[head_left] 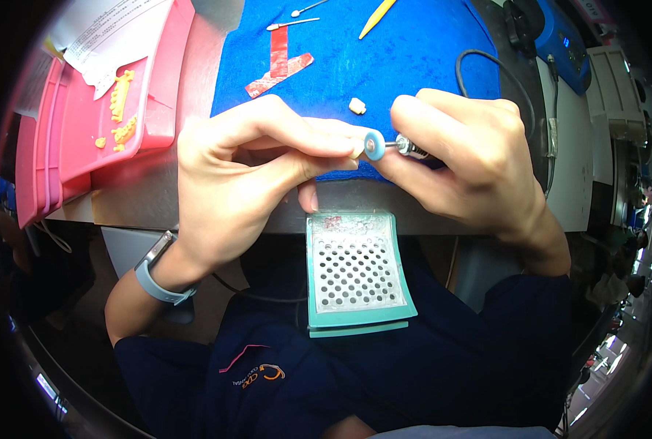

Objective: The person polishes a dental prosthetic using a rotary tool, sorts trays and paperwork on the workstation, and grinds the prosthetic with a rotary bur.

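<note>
My left hand [245, 161] is closed, pinching a small yellowish tooth-like piece [357, 150] between thumb and fingertips; most of it is hidden. Wrapped round a rotary handpiece [409, 147] is my right hand [469, 150]. A blue disc-shaped polishing wheel [374, 145] sits on the end of its thin metal shank. The wheel is right beside the left fingertips, and I cannot tell whether it touches the piece. Just beyond, a cream tooth-shaped piece [357, 106] lies on the blue cloth [421, 62].
Below my hands, a green-framed perforated suction plate [359, 271] juts from the table edge. A pink tray [161, 95] at left holds orange pieces [121, 95] and paper [110, 40]. Red strips [278, 66], metal burs [293, 24] and a yellow stick [377, 18] lie on the cloth. A blue control box [564, 44] stands far right.
</note>
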A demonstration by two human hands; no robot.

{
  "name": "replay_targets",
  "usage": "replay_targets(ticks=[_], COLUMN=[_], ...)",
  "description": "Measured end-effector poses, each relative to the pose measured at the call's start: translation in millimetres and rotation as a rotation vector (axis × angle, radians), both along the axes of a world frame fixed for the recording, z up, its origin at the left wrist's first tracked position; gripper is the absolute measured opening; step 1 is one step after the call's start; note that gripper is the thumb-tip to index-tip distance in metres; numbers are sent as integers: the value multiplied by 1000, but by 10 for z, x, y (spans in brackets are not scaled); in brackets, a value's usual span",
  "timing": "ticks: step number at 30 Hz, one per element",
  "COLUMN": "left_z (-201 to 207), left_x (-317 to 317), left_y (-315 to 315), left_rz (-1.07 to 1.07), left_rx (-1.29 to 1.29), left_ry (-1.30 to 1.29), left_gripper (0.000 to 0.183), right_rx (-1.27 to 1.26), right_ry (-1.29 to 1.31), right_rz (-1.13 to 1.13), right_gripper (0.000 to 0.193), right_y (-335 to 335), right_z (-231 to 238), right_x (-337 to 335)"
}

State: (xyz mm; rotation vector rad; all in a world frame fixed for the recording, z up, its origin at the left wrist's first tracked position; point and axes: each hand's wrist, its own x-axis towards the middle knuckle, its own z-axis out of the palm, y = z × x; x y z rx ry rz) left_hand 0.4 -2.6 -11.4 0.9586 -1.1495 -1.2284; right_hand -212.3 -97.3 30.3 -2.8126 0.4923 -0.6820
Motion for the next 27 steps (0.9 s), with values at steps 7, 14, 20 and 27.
replay_targets(ticks=[7,14,20,27], left_z=[19,9,33,44], left_x=[11,7,11,7], left_y=[-2,-4,-5,6], left_rz=[-23,-26,-28,-18], left_rx=[-23,-10,-7,12], left_ry=[-14,28,-22,-29], left_gripper=[8,9,8,9], right_rx=[4,16,9,-18], right_ry=[-2,-5,5,13], right_rz=[16,9,8,15], right_gripper=[23,24,24,24], right_y=[19,20,40,26], right_z=[12,-1,-1,1], right_x=[-4,-4,-5,1])
